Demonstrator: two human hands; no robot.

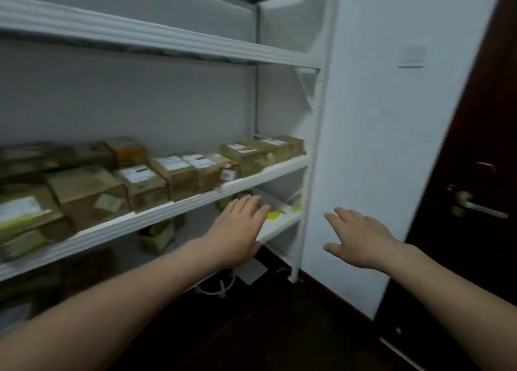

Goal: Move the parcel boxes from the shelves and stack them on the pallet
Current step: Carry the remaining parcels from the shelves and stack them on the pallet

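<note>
Brown parcel boxes [156,174] sat in a row on the white shelf [195,200], each with a white label too blurred to read. The left hand [237,228] and right hand [355,239] reached forward with fingers spread, holding nothing.

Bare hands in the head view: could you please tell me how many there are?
2. The left bare hand hovers open in front of the lower white metal shelf; the right bare hand hovers open before the white wall. None seems hidden.
</note>
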